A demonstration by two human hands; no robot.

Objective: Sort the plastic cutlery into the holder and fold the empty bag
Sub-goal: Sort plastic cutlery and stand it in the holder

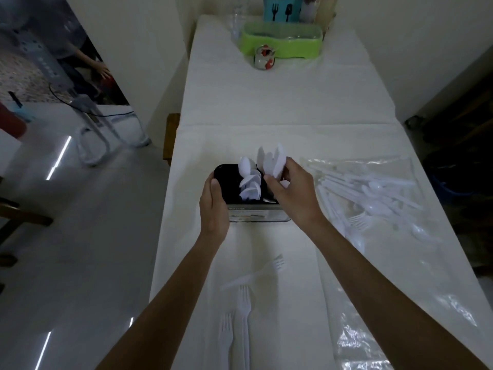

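I can read no text from here. The holder carries a label on its near face with a short printed word and some lines, too blurred to make out. A teal container shows black fork and spatula pictograms.

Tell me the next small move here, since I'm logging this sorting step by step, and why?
Probably lower the spoons that the right hand grips down into the black holder and let go. Their bowls stand above its rim beside spoons already inside, and the left hand steadies the holder's side. Forks on the table and cutlery in the clear bag wait.
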